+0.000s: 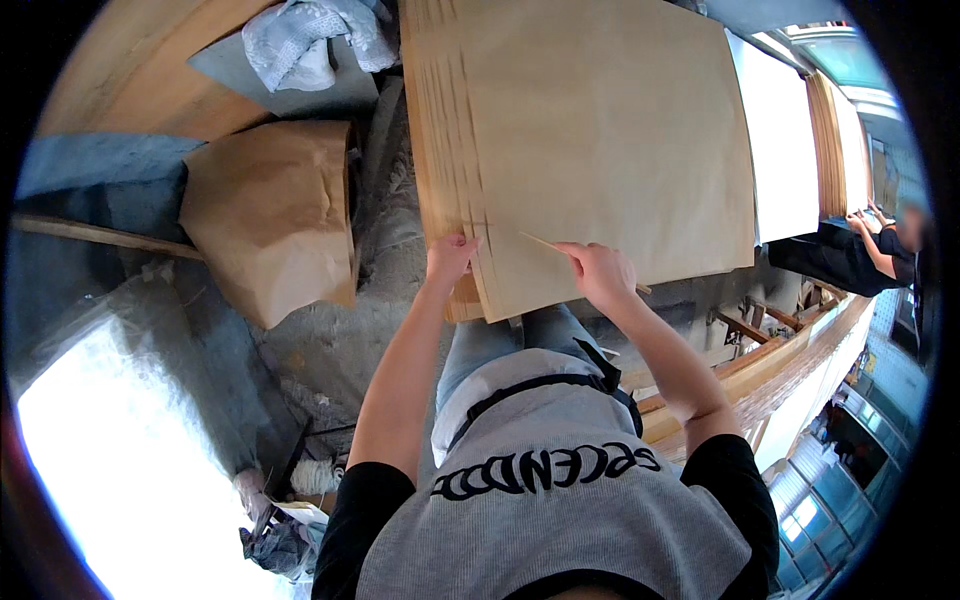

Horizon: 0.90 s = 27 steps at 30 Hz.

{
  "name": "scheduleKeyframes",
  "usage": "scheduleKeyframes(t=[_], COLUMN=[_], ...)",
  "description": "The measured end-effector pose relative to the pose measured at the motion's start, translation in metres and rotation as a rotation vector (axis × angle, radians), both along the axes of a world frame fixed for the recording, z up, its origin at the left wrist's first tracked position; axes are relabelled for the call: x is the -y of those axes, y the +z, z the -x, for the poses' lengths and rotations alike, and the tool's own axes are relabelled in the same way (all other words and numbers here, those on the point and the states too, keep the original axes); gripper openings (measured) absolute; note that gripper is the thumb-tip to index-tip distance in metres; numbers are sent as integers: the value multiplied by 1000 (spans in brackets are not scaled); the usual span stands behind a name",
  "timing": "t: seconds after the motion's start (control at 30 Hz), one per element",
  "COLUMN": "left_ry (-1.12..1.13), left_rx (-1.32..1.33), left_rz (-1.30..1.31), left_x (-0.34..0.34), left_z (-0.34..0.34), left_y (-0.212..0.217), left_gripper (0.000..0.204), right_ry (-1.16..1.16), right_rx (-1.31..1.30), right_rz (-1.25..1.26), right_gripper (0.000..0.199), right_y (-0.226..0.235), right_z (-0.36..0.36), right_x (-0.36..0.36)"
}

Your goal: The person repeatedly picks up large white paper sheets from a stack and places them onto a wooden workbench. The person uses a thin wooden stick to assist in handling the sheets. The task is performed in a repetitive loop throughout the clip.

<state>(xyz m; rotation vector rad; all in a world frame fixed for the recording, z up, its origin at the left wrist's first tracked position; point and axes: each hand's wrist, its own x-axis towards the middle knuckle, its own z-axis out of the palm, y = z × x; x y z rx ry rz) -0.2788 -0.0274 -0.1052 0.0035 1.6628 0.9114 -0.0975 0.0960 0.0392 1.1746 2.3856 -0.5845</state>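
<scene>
A broad stack of brown paper sheets [610, 130] lies in front of me, its left edges fanned out in narrow overlapping steps. My left hand [452, 258] is closed at the near left part of these edges, pinching the paper; the fingertips are partly hidden. Over the near part of the top sheet, my right hand [603, 275] is closed round a thin wooden stick [541, 240]. One end of the stick points left toward my other hand, and its other end shows past the heel of the hand.
Left of the stack stands a bent brown paper sheet [270, 215]. White bubble wrap [315, 45] lies at the far left. White sheets [775, 140] adjoin the stack's right side. Beyond them, another person [885, 250] works at another pile. Wooden beams [770, 365] run at the near right.
</scene>
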Motion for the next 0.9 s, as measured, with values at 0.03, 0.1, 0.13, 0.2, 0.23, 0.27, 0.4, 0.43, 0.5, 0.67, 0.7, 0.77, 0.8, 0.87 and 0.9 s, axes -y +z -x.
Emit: scheduleKeyframes(t=[0.03, 0.1, 0.13, 0.2, 0.23, 0.27, 0.4, 0.43, 0.5, 0.67, 0.7, 0.77, 0.8, 0.87, 0.9], left_ry=[-87, -202, -239, -308, -350, -385, -370, -319, -289, -278, -260, -233, -249, -274, -276], left_rx=[-10, -93, -163, -245, -256, -270, -326, -304, -279, -208, -195, -164, -168, -182, -170], left_rz=[11, 38, 55, 110, 149, 187, 173, 129, 103, 124, 118, 100, 111, 132, 113], left_x=[6, 15, 15, 18, 12, 8, 9, 12, 15, 16, 16, 12, 11, 7, 8], left_z=[-4, -11, -13, -17, -16, -15, -16, -16, -17, -15, -14, -13, -14, -10, -10], left_y=[-11, -34, -37, -43, -27, -16, -20, -24, -33, -32, -32, -25, -21, -10, -11], left_gripper=[27, 30, 31, 30, 28, 26, 30, 32, 34, 34, 34, 34, 33, 33, 33], right_ry=[-1, 4, 2, -18, -45, -66, -56, -33, -3, -62, -46, -25, -14, 15, 29], right_rx=[-15, -62, -92, -121, -118, -118, -90, -88, -96, 42, 2, -70, -70, -77, -90], right_rz=[-1, -13, -25, -46, -54, -63, -73, -60, -45, -2, -21, -65, -39, 8, -10], right_gripper=[31, 30, 29, 27, 26, 25, 24, 24, 25, 33, 30, 26, 27, 29, 30], right_y=[-5, -13, -17, -19, -18, -18, -29, -36, -38, -27, -30, -35, -35, -30, -26], right_z=[-7, -13, -15, -15, -13, -10, 1, 5, 8, 10, 12, 14, 16, 25, 30], right_x=[2, 8, 12, 17, 18, 18, 19, 21, 22, 5, 6, 9, 6, -5, -9])
